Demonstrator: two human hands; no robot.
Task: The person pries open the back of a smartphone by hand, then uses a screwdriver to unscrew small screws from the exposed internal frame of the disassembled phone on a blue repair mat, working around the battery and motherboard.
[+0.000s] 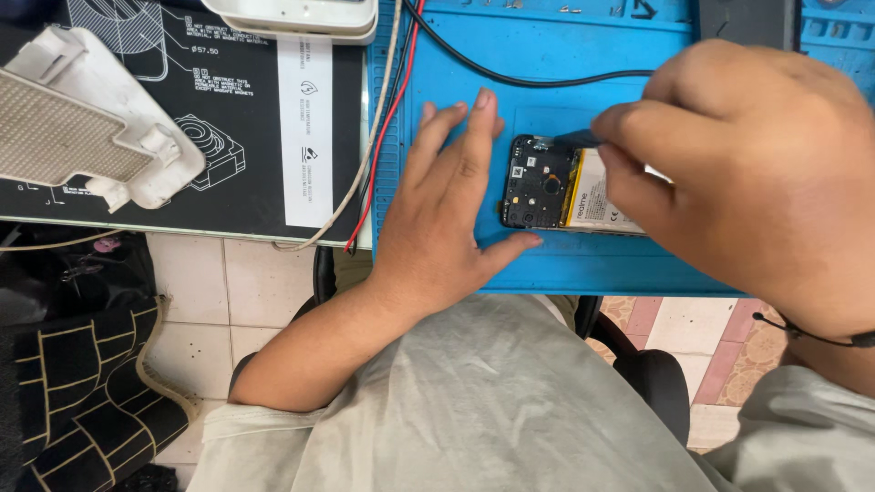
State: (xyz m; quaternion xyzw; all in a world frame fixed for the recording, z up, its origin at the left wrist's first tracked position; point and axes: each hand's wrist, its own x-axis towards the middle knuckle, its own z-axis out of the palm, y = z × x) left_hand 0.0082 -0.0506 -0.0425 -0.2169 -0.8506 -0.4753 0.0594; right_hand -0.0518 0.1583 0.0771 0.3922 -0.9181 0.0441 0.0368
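A blue silicone work mat (547,264) covered the centre and upper right of the frame, laid on a bench whose front edge ran just above the person's lap. On the mat, slightly right of centre, lay an opened phone (556,189) with its back cover off, a dark circuit board showing at its left end and a pale battery filling the rest. The left hand (447,196) rested flat on the mat with the fingers spread wide, the thumb stretched along the phone's lower left corner and touching or almost touching it; it held nothing. The right hand (738,173) came in from the right side of the frame, fingers pinched narrow around a thin dark tool (574,139) whose tip met the phone's upper edge near the board. A black cord was tied at that wrist. A black cable (510,77) curved across the top of the mat, while red and white wires (378,146) ran down its left border. To the left of the mat lay a black printed sheet (246,118) with white technical line drawings, and on it, in the upper left of the frame, sat a white plastic housing (87,118) with a finely meshed face. Another white object (301,18) showed at the top edge. Below the bench, pale floor tiles (228,292) appeared at lower left beside a black cloth with yellow grid lines (82,392), and pinkish patterned tiles at lower right. The person wore a light grey shirt and sat on a dark chair (656,383).
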